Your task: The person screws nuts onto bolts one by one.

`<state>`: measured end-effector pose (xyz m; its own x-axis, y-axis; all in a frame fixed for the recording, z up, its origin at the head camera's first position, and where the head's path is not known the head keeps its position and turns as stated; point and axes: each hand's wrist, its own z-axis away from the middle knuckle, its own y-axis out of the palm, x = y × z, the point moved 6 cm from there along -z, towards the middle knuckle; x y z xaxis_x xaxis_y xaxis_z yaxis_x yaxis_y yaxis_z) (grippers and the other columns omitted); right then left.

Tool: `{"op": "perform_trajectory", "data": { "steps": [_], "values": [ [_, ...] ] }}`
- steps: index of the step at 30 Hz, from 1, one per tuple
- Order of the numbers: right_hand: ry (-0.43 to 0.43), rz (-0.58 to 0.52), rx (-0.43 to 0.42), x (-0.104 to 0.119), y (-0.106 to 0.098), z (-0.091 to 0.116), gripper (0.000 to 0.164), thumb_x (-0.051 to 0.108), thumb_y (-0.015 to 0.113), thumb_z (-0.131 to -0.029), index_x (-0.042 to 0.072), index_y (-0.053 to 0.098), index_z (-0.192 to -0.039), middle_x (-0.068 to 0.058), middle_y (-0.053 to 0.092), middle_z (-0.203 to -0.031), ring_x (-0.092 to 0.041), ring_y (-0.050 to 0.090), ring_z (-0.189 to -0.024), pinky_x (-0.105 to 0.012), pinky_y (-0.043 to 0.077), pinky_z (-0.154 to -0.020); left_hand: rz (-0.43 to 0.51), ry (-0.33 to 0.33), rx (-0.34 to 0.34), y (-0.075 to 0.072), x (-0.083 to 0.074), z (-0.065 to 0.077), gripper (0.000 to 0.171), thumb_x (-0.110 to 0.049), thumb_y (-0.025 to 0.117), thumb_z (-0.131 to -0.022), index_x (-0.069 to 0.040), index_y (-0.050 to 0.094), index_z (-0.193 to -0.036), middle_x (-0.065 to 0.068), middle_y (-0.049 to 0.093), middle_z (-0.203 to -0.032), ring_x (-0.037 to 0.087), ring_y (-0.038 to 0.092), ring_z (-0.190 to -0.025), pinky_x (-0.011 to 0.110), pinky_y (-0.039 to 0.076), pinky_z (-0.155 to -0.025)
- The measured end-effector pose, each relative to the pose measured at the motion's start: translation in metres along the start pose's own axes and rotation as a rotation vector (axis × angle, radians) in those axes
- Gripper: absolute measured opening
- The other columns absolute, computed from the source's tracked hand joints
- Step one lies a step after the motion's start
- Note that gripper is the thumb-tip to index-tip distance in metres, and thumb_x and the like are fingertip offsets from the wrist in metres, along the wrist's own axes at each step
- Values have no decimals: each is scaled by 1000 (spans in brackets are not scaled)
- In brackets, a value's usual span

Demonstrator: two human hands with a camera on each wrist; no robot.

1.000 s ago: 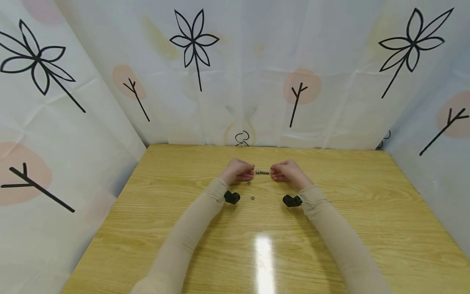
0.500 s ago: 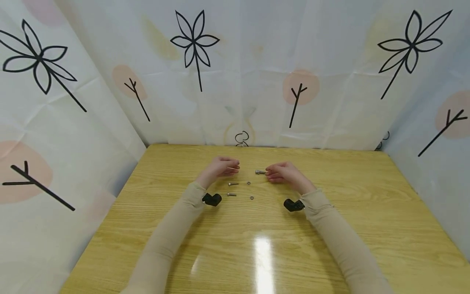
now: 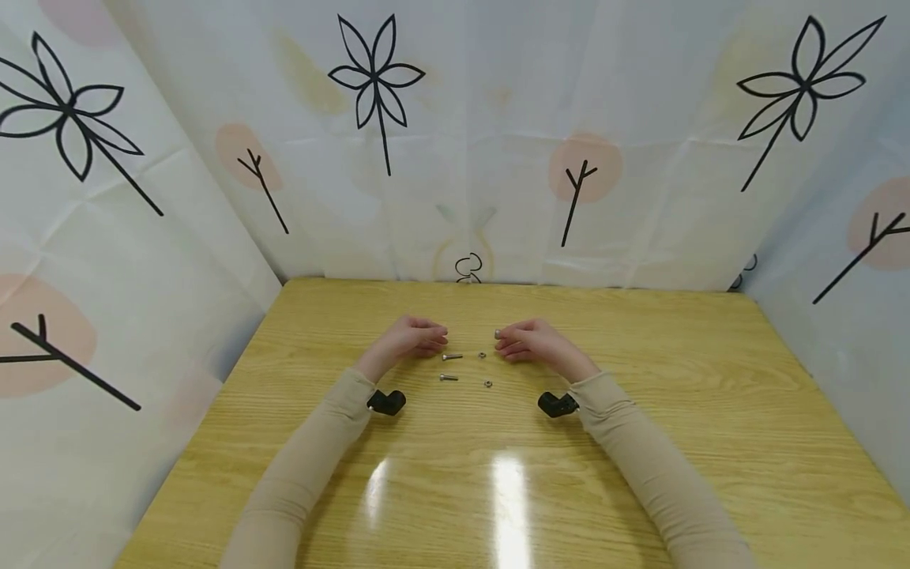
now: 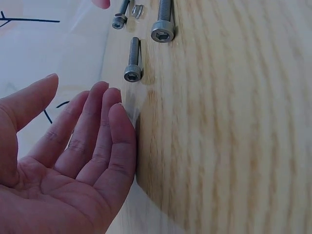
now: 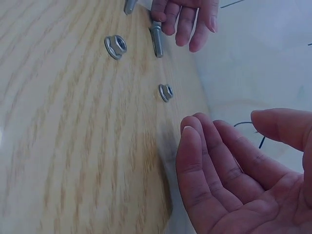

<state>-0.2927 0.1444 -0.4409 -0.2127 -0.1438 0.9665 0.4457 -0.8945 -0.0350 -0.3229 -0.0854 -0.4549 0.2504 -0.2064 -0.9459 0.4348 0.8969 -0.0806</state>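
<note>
Lying near left hand [image 3: 405, 340], bolts [image 4: 162, 32], near right hand [image 3: 535, 343], nuts [image 5: 115, 47]

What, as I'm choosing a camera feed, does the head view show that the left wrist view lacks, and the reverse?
Only the head view: the beige sleeves, the black wrist pieces and the nearer loose nut.

Only the left wrist view: the hollow sockets in the bolt heads and the palm of the left hand.

Both: three bolts, the farther nut, the table, the curtain, that hand, and the right hand, just a fingertip in the wrist view.
</note>
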Motion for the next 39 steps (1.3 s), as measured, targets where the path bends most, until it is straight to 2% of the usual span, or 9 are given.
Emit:
{"op": "perform_trajectory", "data": {
  "steps": [4,8,13,17,22,26,33,39],
  "values": [
    [-30,58,11,0,6,-6,38,11,47,-102,-19,49,-125,-32,60,-113,-29,64,-94,-43,54,-90,-27,-8,-2,-3,2,5,38,-19,62,-96,7,58,-123,18,67,-108,21,66,-91,34,56,-86],
    [-60,162,2,-1,9,-11,32,6,49,-101,-17,53,-123,-29,63,-110,-29,64,-93,-38,58,-82,-52,-2,-3,-3,2,9,37,-19,63,-95,7,60,-121,16,68,-105,21,66,-91,34,56,-85],
    [-78,284,-15,-2,14,-16,29,7,56,-98,-13,59,-118,-22,67,-101,-26,65,-86,-35,59,-75,-86,17,-13,0,0,14,35,-9,68,-90,8,61,-120,14,69,-103,20,66,-90,34,57,-83],
    [-106,376,-36,-1,17,-18,27,4,61,-94,-11,62,-115,-19,68,-95,-23,64,-79,-31,58,-68,-158,63,-20,3,-1,15,35,-4,71,-86,9,62,-117,13,70,-99,16,66,-86,32,58,-78],
    [-130,459,-58,2,20,-17,27,0,67,-88,-10,64,-113,-16,68,-92,-18,62,-75,-26,54,-63,-272,104,-66,5,0,13,31,-5,76,-82,6,67,-110,10,71,-95,14,66,-82,29,58,-71],
    [-142,506,-69,2,21,-17,27,0,72,-85,-8,66,-110,-13,68,-90,-13,60,-74,-22,51,-62,-338,137,-93,7,0,13,30,-6,79,-79,3,69,-106,12,71,-95,18,67,-85,30,58,-71],
    [-135,542,-76,0,21,-19,24,3,74,-83,-5,69,-105,-8,69,-87,-11,59,-73,-21,50,-62,-377,184,-100,9,-5,18,27,-3,82,-75,0,72,-99,6,70,-86,16,65,-80,27,57,-68],
    [-119,585,-102,1,22,-21,21,8,75,-84,-2,71,-102,-6,68,-83,-10,56,-67,-22,49,-58,-440,172,-152,11,-5,16,26,-3,83,-73,-1,73,-98,5,70,-85,15,65,-78,27,56,-68]
  ]
}}
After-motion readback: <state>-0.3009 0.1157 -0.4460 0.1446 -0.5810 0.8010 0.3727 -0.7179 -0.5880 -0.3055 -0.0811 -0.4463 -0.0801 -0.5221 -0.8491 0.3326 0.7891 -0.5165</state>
